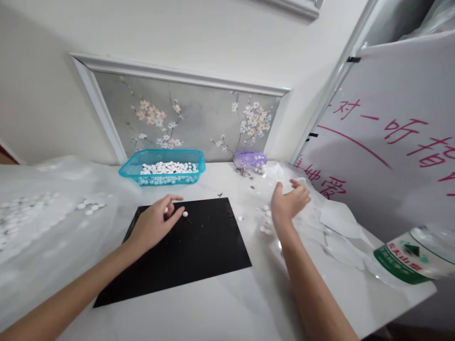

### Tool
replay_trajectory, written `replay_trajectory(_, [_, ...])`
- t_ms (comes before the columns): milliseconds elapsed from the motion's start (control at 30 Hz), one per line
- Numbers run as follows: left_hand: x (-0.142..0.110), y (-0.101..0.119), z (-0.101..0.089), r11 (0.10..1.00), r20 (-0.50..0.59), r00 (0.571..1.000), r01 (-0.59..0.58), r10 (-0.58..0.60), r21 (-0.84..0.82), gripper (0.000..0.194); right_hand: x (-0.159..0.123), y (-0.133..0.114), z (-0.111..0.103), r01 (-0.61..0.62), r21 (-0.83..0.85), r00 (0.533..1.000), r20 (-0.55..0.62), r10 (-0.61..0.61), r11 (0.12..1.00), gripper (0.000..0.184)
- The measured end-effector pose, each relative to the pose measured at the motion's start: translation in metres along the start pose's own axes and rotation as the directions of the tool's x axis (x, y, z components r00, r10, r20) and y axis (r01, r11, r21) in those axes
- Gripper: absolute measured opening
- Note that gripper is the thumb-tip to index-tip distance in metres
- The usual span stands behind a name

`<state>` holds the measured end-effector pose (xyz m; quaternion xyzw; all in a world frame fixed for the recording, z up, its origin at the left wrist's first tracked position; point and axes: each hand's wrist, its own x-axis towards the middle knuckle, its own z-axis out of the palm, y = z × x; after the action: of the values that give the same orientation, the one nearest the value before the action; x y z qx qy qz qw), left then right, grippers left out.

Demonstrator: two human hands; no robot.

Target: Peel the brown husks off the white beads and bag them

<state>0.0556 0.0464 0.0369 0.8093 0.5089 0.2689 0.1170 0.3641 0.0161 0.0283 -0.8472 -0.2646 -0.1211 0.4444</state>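
Over the black mat (199,241) is my left hand (152,222), thumb and forefinger stretched apart and the other fingers curled. A small white ball (166,210) shows among the curled fingers. Just off the thumb tip, another white ball (185,214) sits on the mat beside a bit of brown stem (189,220). My right hand (289,201) hovers to the right, above crumpled clear plastic (316,222), its fingers loosely bent and apart with nothing visible in them. Near its wrist lie a few white balls (266,229).
A blue basket (161,180) of white balls stands against the wall. Beside it is a purple bag (250,160) with brown bits (243,173). Plastic sheeting with more white balls (28,213) covers the left. A large bottle (408,255) lies at the right edge.
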Motion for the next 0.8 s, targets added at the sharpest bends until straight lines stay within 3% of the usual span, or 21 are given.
replay_trajectory(33, [-0.014,-0.003,0.002,1.0,0.033,0.999,0.021,-0.02,-0.015,0.03,0.01,0.009,-0.001,-0.036,-0.157,0.996,0.075,0.048,0.987,0.048])
replay_trajectory(67, [-0.025,-0.007,0.003,0.998,0.053,0.997,0.052,-0.05,-0.034,0.03,0.016,0.016,-0.001,-0.032,-0.204,0.991,0.121,0.057,0.979,0.052])
replay_trajectory(233, [-0.047,-0.022,0.006,0.981,0.016,0.987,0.159,-0.158,-0.114,0.029,0.01,0.029,0.01,0.192,-0.279,0.941,0.325,-0.096,0.941,0.028])
replay_trajectory(400, [-0.051,-0.018,0.006,0.981,0.016,0.986,0.168,-0.168,-0.101,0.026,-0.012,0.015,0.019,0.499,-0.227,0.806,0.475,-0.352,0.837,0.03])
replay_trajectory(500, [-0.054,-0.013,0.005,0.99,0.028,0.99,0.139,-0.138,-0.028,0.024,-0.019,0.011,0.022,0.608,-0.21,0.733,0.518,-0.44,0.766,0.033])
replay_trajectory(567, [-0.056,-0.012,0.005,0.994,0.039,0.993,0.107,-0.107,0.012,0.023,-0.022,0.01,0.025,0.625,-0.243,0.729,0.522,-0.443,0.742,0.035])
replay_trajectory(733, [-0.06,-0.014,0.008,0.996,0.048,0.999,-0.01,0.005,0.092,0.022,-0.022,0.005,0.035,0.574,-0.38,0.788,0.497,-0.363,0.726,0.039])
replay_trajectory(800, [-0.06,-0.015,0.009,0.993,0.056,0.997,-0.05,0.044,0.108,0.023,-0.02,0.0,0.04,0.585,-0.391,0.779,0.513,-0.36,0.711,0.046])
